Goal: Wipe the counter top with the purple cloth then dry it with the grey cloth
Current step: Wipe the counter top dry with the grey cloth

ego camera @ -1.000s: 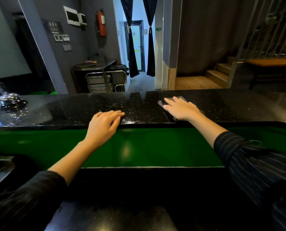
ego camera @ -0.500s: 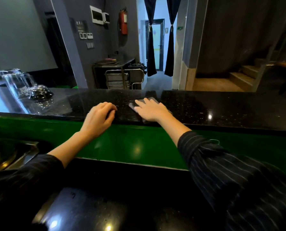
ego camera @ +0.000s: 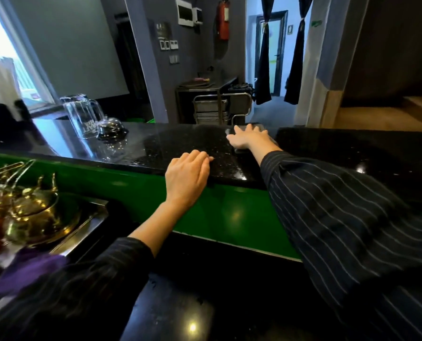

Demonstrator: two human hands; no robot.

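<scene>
Closest to us, two dark striped sleeves point(ego camera: 340, 230) reach out over the near tabletop point(ego camera: 180, 311), a glossy black slab. At its left end the purple cloth point(ego camera: 28, 269) lies bunched and blurred, touched by neither hand, just in front of a steel sink point(ego camera: 87, 225) that holds brass pots point(ego camera: 30, 212). A green panel point(ego camera: 229, 215) rises from the near tabletop to the raised tabletop point(ego camera: 180, 141), which is speckled black stone.

Our left hand point(ego camera: 187, 178) rests on the near edge of the raised tabletop, palm down, fingers together and draped over the lip. Its grip is loose and holds nothing. Further in, and to the right, our right hand point(ego camera: 248, 137) lies flat on the grey cloth point(ego camera: 241, 150), fingers spread and straight, pressing down instead of clutching, so that grip is wide too. The grey cloth lies spread on the stone near the far edge, its corners showing around the hand.

To the left on the same surface stand upturned glass mugs point(ego camera: 82, 116), with a small domed bell point(ego camera: 110, 127) just beside them. The stone around them shines with pale reflections.

Beyond the raised tabletop stands a metal trolley point(ego camera: 219, 107). A fire extinguisher point(ego camera: 223, 20) hangs on the grey wall above it, and dark curtains point(ego camera: 264, 57) frame a doorway.
</scene>
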